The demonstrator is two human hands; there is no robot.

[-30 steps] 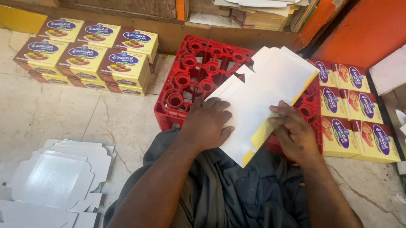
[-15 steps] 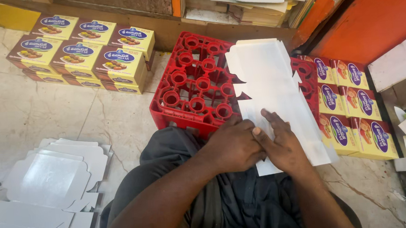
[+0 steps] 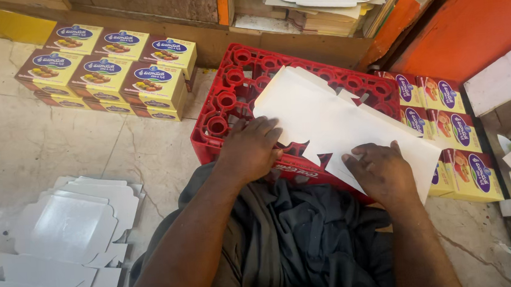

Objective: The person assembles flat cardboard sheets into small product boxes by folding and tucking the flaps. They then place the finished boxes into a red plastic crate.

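A flat white cardboard box blank (image 3: 331, 124) lies spread across the top of a red plastic crate (image 3: 229, 98) in front of me. My left hand (image 3: 251, 147) rests palm down at the crate's near edge, its fingertips touching the blank's left side. My right hand (image 3: 380, 171) presses flat on the blank's near right corner. Neither hand grips anything.
Folded yellow printed boxes (image 3: 106, 70) are stacked on the floor at the far left. More of them (image 3: 450, 131) stand to the right of the crate. A pile of flat white blanks (image 3: 66, 232) lies on the floor at my left. An orange panel (image 3: 479, 23) rises at the right.
The blank was held up in both hands, then turned and laid flat across the crate. Both hands now press on it, spread further apart.
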